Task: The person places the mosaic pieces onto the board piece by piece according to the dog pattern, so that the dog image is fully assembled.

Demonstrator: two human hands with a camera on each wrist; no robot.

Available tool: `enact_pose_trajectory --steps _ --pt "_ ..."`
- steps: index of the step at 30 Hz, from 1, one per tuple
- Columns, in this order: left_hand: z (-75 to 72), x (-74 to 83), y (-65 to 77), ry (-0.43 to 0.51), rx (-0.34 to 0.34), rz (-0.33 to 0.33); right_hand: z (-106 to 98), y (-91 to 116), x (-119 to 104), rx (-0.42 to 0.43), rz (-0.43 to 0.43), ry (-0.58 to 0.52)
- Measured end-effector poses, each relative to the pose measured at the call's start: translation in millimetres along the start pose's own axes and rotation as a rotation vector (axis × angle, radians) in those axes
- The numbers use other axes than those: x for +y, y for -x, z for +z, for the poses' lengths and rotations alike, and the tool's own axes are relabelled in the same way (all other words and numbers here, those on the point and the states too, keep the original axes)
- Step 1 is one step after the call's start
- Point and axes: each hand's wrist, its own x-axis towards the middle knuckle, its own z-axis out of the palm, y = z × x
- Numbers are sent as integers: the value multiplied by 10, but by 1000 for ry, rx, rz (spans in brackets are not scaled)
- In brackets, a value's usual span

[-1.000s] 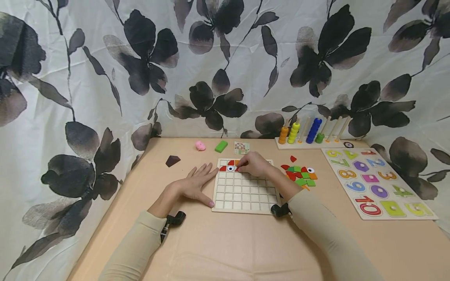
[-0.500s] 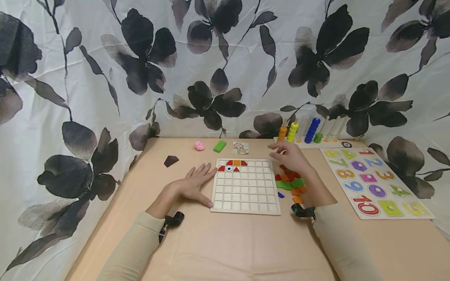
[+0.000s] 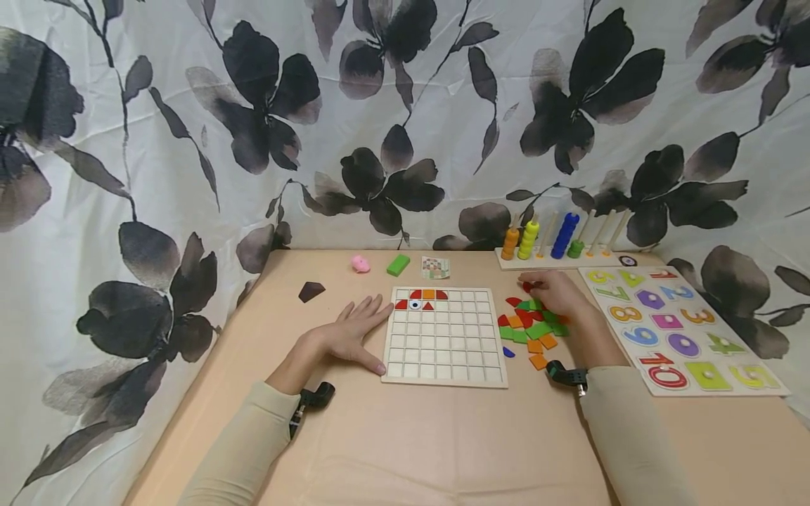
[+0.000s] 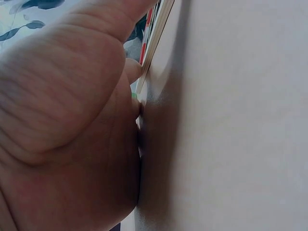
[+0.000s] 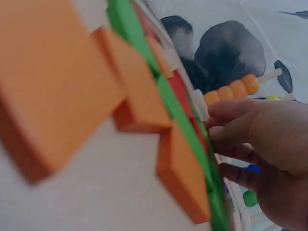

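A pale wooden grid board lies mid-table, with several red and orange pieces and one white eye piece set in its two far rows. My left hand rests spread on the table, thumb and fingertips right at the board's left edge; its palm fills much of the left wrist view. Right of the board, my right hand reaches over the far side of a loose pile of flat coloured pieces. Its thumb and fingers pinch a small red piece, largely covered by the fingertips.
Behind the pile stands a peg counter with coloured beads. A number puzzle board lies at the right. Farther back are a pattern card, a green block, a pink toy and a dark brown piece.
My right hand has left the board, where a red triangle now shows in the second row, and moved right to the red piece beyond the pile. My left hand has stayed in place.
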Motion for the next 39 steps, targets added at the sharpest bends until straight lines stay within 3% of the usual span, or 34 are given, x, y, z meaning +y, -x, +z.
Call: enact_pose_trajectory --steps 6,12,18,25,31,39 --pt "8 7 1 1 15 10 33 -7 79 26 -52 52" --pt "9 1 -1 0 15 19 -27 26 75 29 -12 81" --pt "4 -1 -1 -1 7 9 -90 56 -28 73 52 25" --pt "10 -11 5 -4 13 14 -79 32 -465 123 -112 -60" --pt "9 -19 24 -2 7 13 112 -91 -872 64 -223 -59" --pt "12 -18 -5 -9 -4 4 414 -309 -1259 -43 -296 -88"
